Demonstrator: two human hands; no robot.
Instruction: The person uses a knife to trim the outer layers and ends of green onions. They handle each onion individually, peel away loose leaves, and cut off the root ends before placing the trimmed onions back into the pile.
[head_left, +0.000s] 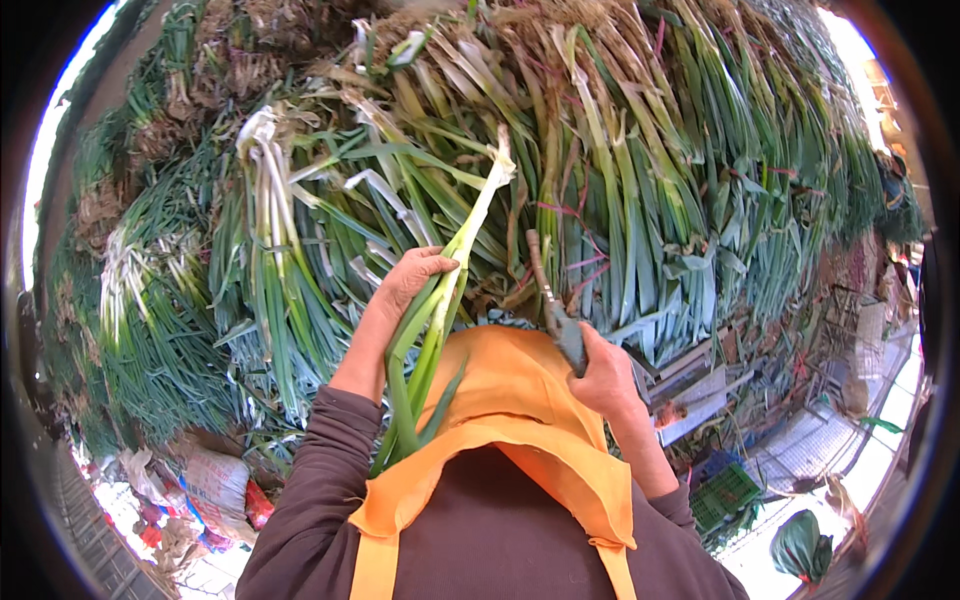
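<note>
My left hand (415, 279) grips a large scallion (474, 214) around its stem. The scallion's white root end points up and away from me, and its green leaves hang down over the orange apron (517, 375). In my right hand (606, 375) is a narrow knife-like tool (555, 309) with a grey handle and a brownish, worn-looking blade. Its tip points away from me, apart from the scallion. Beyond both hands lies a broad heap of unpeeled scallions (622, 187) with brown roots. Left of my left hand, a bunch of scallions with clean white stems (274, 180) rests on the heap.
Further left is a second bunch with white stems (124, 281). Pink ties (581, 217) run among the heaped leaves. Printed sacks (215, 480) lie at lower left. A green plastic crate (724, 495) and a tied green bag (799, 546) sit at lower right.
</note>
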